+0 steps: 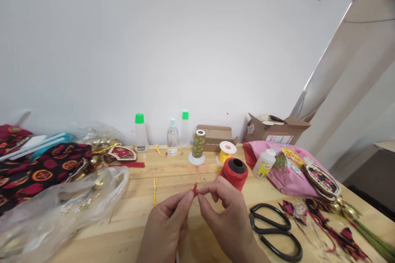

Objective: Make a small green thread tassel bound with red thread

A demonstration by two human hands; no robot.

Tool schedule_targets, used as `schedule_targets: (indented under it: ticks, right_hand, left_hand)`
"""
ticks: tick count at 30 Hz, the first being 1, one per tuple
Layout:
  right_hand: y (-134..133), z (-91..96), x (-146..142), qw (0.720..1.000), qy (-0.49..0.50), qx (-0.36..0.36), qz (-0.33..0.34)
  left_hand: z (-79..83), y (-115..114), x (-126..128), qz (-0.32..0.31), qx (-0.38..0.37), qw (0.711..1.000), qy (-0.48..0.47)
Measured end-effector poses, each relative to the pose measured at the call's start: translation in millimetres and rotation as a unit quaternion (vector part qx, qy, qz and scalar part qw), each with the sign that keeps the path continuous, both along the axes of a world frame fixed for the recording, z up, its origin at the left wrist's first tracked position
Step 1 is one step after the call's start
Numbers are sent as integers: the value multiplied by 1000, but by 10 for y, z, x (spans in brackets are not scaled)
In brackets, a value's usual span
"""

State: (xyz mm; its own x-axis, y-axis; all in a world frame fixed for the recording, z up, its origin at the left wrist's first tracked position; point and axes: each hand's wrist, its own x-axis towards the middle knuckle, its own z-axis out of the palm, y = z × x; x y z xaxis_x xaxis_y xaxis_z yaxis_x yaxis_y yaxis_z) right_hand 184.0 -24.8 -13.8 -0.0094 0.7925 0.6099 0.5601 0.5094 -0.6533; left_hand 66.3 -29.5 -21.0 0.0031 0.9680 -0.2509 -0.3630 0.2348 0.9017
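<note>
Between the fingertips of my left hand [169, 224] a small bunch of red thread [195, 189] is pinched, with its top end sticking up. My right hand [226, 218] meets it from the other side, thumb and forefinger closed at the red thread. A fine strand seems to run between the two hands, but it is too thin to follow. Just behind my right hand stands a big cone of red thread [233, 174]. To its right lie black-handled scissors [273, 220], their blades hidden by my right hand and arm.
Along the wall stand a green-capped bottle [141, 131], a spray bottle [173, 137], an olive thread spool [199, 146] and a yellow cord spool [227, 148]. A glue bottle [264, 163] leans by a pink bag [284, 181]. Plastic bags [70, 201] and patterned fabric [46, 168] cover the left.
</note>
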Motion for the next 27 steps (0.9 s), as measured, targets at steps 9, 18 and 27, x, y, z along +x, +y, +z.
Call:
schedule_targets:
  ticks: [9, 18, 27]
  right_hand:
    - [12, 17, -4, 999, -24, 43, -4]
    - [4, -10, 7, 992, -84, 84, -31]
    - [5, -8, 11, 986, -108, 124, -34]
  left_hand:
    - [14, -4, -2, -7, 2, 1000, -9]
    - [40, -17, 8, 2, 7, 1000, 8]
    - [3, -9, 16, 1, 2, 1000, -4]
